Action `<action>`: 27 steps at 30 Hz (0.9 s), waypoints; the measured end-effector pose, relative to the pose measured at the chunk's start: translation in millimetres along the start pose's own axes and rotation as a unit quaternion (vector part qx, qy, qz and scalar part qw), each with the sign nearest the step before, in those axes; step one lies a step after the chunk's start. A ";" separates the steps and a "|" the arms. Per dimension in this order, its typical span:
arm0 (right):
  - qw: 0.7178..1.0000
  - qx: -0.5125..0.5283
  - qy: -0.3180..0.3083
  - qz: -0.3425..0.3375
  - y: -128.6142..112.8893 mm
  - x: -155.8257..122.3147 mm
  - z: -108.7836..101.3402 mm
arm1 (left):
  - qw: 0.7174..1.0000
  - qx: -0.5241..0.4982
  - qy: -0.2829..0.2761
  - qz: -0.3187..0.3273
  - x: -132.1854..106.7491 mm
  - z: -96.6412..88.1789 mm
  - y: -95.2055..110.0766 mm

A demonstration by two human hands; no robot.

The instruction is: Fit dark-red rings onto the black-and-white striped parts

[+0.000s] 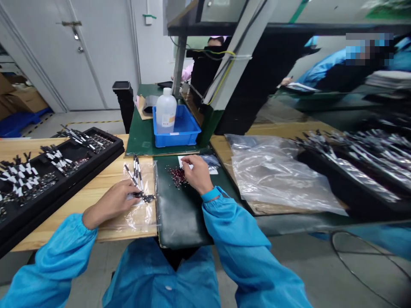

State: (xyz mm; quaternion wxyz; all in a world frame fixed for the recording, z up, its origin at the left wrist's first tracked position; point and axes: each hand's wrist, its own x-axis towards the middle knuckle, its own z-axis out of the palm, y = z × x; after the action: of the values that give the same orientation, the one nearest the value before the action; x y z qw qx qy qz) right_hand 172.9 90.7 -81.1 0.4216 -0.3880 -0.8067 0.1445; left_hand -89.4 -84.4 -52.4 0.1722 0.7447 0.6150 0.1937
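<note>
My left hand (112,202) rests on a clear plastic sheet (141,216) on the wooden bench, fingers curled around the lower ends of a few thin black-and-white cable pieces (137,173) that fan out above it. My right hand (199,173) lies on a dark green mat (180,218), fingers bent down and pinching at a small heap of tiny dark red parts (177,175). A small white label and a little bag (212,164) lie just beyond that hand.
A long black tray (58,167) of similar cable pieces sits at the left. A blue bin (180,128) holds a white bottle (166,110) ahead. Clear bags (276,175) and more black trays (362,167) lie to the right. Other people work behind the frame.
</note>
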 end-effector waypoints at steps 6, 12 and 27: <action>0.991 0.003 -0.128 -0.044 -1.4 2.6 -13.3 | 0.998 -0.033 -0.029 -0.035 3.3 2.4 -6.3; 0.960 0.001 -0.270 -0.076 -17.3 -2.5 -22.3 | 0.996 -0.070 -0.034 -0.045 4.7 0.5 -8.2; 0.985 0.071 -0.144 -0.067 -20.5 -3.7 -6.7 | 0.999 -0.036 0.004 -0.013 -3.4 3.6 -9.4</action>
State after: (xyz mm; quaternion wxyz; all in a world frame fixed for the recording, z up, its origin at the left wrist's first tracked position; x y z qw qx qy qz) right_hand 169.1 73.8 -67.6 0.3367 -0.2770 -0.8709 0.2268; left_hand -96.2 -86.0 -60.5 0.1991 0.7290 0.6181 0.2165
